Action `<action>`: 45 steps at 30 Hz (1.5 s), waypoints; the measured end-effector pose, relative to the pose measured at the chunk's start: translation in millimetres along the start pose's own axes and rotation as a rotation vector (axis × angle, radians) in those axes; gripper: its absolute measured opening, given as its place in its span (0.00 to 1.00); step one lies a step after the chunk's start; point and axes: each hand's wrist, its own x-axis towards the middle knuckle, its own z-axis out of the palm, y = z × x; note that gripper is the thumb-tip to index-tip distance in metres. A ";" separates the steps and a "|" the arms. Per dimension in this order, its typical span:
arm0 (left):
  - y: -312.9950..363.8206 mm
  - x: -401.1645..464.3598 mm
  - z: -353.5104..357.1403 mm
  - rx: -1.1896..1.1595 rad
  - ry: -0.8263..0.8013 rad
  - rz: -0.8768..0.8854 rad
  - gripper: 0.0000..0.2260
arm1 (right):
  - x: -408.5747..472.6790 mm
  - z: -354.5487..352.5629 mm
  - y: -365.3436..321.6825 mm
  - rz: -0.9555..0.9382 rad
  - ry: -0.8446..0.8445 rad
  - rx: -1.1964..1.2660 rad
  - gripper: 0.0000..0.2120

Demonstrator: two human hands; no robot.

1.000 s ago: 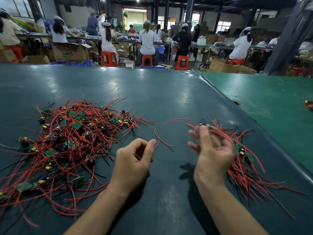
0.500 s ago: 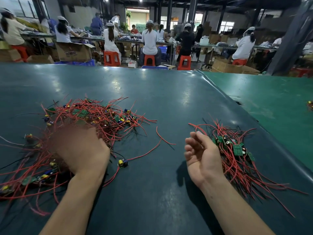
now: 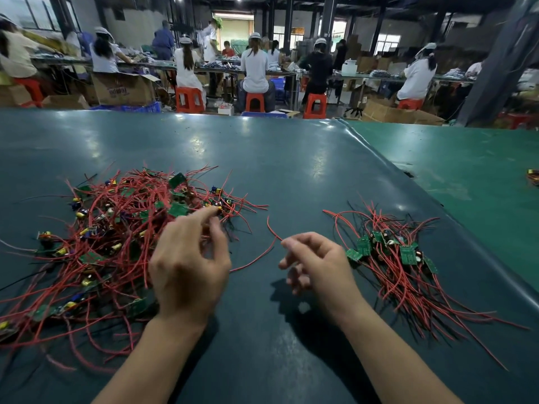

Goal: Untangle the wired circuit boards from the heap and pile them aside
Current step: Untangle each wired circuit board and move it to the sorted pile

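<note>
A single head-worn wide-angle view looks forward and down from close above the dark green surface (image 3: 262,158). Both forearms enter from the bottom edge, near the lens. The far workshop fills the top of the frame, bowed by the lens.

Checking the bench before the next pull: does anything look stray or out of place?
Mostly no. One red wire trails across the mat between the heap and the sorted pile, near the right hand.

Dim hall, ceiling-lamp glare on the table (image 3: 262,147) (wide-angle bowed edges), heap's near wires blurred.
</note>
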 end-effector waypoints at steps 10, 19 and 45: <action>39.8 -21.9 2.7 -0.595 -0.442 0.255 0.07 | -0.7 3.3 13.2 -0.364 -0.128 -0.445 0.23; 33.1 -27.8 9.1 -0.680 -0.708 -0.216 0.21 | 6.6 -7.9 -11.4 -0.069 0.146 0.494 0.10; 16.9 -5.2 20.0 -1.181 -0.303 -1.090 0.09 | 16.9 -38.0 -23.1 -0.023 0.415 0.316 0.09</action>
